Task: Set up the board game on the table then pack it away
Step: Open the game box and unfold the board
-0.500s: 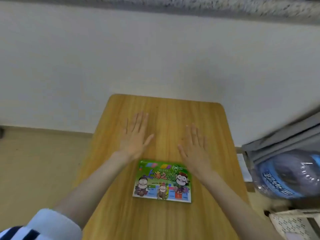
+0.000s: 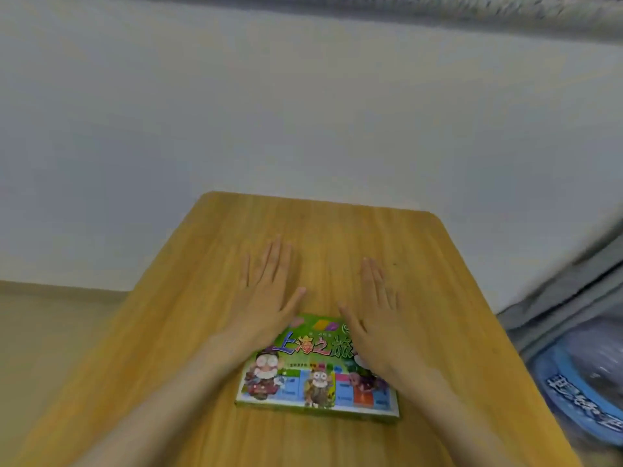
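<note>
Box (image 2: 303,375) sits lower centre on the surface (image 2: 438,264), long axis across the frame, beneath my wrists; my left grip (image 2: 269,298) and right grip (image 2: 374,318) are flat, fingers straight, equally near.

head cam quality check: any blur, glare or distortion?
Head view: light soft and even, no glare on the table; game box artwork legible but soft; left hand and right hand slightly blurred; blue jug at right edge smeared; wide-angle warps the edges.

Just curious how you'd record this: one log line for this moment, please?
stage: before setup | game box: closed, flat on table | left hand: open, palm down | right hand: open, palm down
</note>
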The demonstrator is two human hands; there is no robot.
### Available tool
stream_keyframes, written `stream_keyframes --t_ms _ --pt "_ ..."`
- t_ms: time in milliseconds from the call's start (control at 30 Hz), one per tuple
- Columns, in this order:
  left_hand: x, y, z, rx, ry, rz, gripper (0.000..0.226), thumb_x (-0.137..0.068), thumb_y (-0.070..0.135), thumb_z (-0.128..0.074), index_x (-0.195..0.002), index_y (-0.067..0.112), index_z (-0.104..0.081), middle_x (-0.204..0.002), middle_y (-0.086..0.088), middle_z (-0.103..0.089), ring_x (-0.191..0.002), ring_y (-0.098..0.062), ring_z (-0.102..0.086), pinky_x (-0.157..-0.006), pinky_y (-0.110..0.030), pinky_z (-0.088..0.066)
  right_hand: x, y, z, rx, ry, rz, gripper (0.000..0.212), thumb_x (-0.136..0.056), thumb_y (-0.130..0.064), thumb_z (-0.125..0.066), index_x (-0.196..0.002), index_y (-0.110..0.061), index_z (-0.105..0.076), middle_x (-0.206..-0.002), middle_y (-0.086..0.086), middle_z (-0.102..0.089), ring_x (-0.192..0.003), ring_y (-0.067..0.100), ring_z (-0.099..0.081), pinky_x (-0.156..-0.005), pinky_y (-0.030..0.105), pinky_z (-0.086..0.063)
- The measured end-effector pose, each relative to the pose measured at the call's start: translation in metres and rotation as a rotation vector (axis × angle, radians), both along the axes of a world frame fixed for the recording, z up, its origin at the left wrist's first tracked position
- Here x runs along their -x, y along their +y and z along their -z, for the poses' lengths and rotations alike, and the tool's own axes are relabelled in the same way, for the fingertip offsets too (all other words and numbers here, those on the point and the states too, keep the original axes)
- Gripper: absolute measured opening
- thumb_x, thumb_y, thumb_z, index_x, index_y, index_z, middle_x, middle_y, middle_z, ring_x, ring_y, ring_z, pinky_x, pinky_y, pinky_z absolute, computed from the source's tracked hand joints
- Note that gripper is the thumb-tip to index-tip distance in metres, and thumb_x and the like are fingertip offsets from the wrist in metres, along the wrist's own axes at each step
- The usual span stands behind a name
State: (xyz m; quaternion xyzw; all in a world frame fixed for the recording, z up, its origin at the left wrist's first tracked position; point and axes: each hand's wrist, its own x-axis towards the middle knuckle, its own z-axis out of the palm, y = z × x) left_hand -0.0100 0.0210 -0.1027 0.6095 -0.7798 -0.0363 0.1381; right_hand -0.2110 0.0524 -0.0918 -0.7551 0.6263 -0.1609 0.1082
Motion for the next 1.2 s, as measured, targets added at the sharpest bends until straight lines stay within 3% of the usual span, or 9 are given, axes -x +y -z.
stream_keyframes --t_ms 133,267,367,533,867,933,1000,1067,1200 --pt "-0.003 0.012 0.016 -0.135 0.112 -0.038 0.08 -0.088 0.071 -0.009 -0.139 0.025 0.031 -0.151 0.003 0.033 -0.139 -0.009 0.03 -0.115 -0.033 0.017 0.002 0.01 0.011 -0.033 -0.081 0.037 0.074 -0.094 -0.059 -0.021 -0.14 -0.03 0.03 -0.145 -0.015 0.032 -0.138 0.002 0.018 -0.112 0.028 0.009" --pt "-0.01 0.024 0.02 -0.268 0.416 -0.041 0.074 -0.093 0.054 -0.026 -0.152 0.021 0.004 -0.159 0.003 0.008 -0.146 -0.01 0.004 -0.116 -0.024 0.001 0.006 0.019 0.029 -0.095 -0.23 0.106 0.073 -0.097 -0.048 -0.033 -0.15 -0.019 0.008 -0.158 -0.003 0.011 -0.145 0.012 0.003 -0.114 0.025 0.0" --pt "-0.011 0.022 0.023 -0.252 0.442 -0.019 0.06 -0.099 0.044 -0.036 -0.152 0.022 -0.016 -0.16 0.007 -0.007 -0.146 -0.01 -0.009 -0.119 -0.029 -0.009 0.008 0.021 0.029 -0.128 -0.402 0.156 0.065 -0.098 -0.042 -0.038 -0.151 -0.016 -0.01 -0.158 0.001 -0.011 -0.144 0.015 -0.012 -0.115 0.025 -0.007" --pt "-0.011 0.025 0.026 -0.238 0.467 -0.042 0.041 -0.101 0.039 -0.037 -0.139 0.027 -0.045 -0.157 0.015 -0.019 -0.144 -0.014 -0.021 -0.114 -0.041 -0.025 0.007 0.025 0.03 -0.103 -0.471 0.133 0.042 -0.099 -0.031 -0.043 -0.139 -0.021 -0.042 -0.15 -0.006 -0.032 -0.137 0.011 -0.029 -0.113 0.029 -0.022" --pt "-0.011 0.025 0.026 -0.227 0.453 -0.043 0.038 -0.101 0.04 -0.035 -0.136 0.031 -0.048 -0.156 0.018 -0.017 -0.144 -0.013 -0.02 -0.113 -0.04 -0.028 0.016 0.03 0.036 -0.064 -0.716 0.181 0.029 -0.098 -0.018 -0.045 -0.123 -0.031 -0.055 -0.13 -0.02 -0.045 -0.122 0.011 -0.05 -0.102 0.041 -0.043" --pt "-0.012 0.027 0.026 -0.215 0.465 -0.047 0.037 -0.101 0.038 -0.036 -0.135 0.03 -0.049 -0.156 0.018 -0.018 -0.142 -0.01 -0.023 -0.11 -0.036 -0.031 0.016 0.031 0.035 -0.047 -0.752 0.204 0.027 -0.099 -0.017 -0.043 -0.118 -0.032 -0.055 -0.129 -0.014 -0.051 -0.115 0.009 -0.055 -0.096 0.034 -0.048" --pt "-0.014 0.028 0.027 -0.199 0.512 -0.047 0.035 -0.1 0.036 -0.04 -0.133 0.03 -0.051 -0.155 0.018 -0.021 -0.14 -0.007 -0.026 -0.106 -0.032 -0.034 0.016 0.033 0.032 -0.033 -0.83 0.24 0.027 -0.1 -0.014 -0.04 -0.114 -0.031 -0.056 -0.12 -0.008 -0.059 -0.094 0.001 -0.062 -0.075 0.017 -0.052" --pt "-0.015 0.028 0.029 -0.182 0.594 -0.046 0.031 -0.099 0.032 -0.045 -0.129 0.031 -0.054 -0.154 0.018 -0.025 -0.136 -0.006 -0.032 -0.103 -0.033 -0.039 0.018 0.033 0.03 -0.034 -0.903 0.265 0.03 -0.1 -0.01 -0.036 -0.117 -0.024 -0.057 -0.108 -0.008 -0.062 -0.077 -0.002 -0.064 -0.057 0.012 -0.049" --pt "-0.018 0.027 0.032 -0.184 0.659 -0.044 0.026 -0.098 0.028 -0.048 -0.121 0.033 -0.058 -0.15 0.019 -0.032 -0.128 -0.003 -0.041 -0.096 -0.041 -0.047 0.02 0.031 0.032 -0.083 -0.939 0.238 0.039 -0.096 0.003 -0.032 -0.122 -0.017 -0.054 -0.116 -0.006 -0.057 -0.083 0.003 -0.065 -0.056 0.012 -0.05"
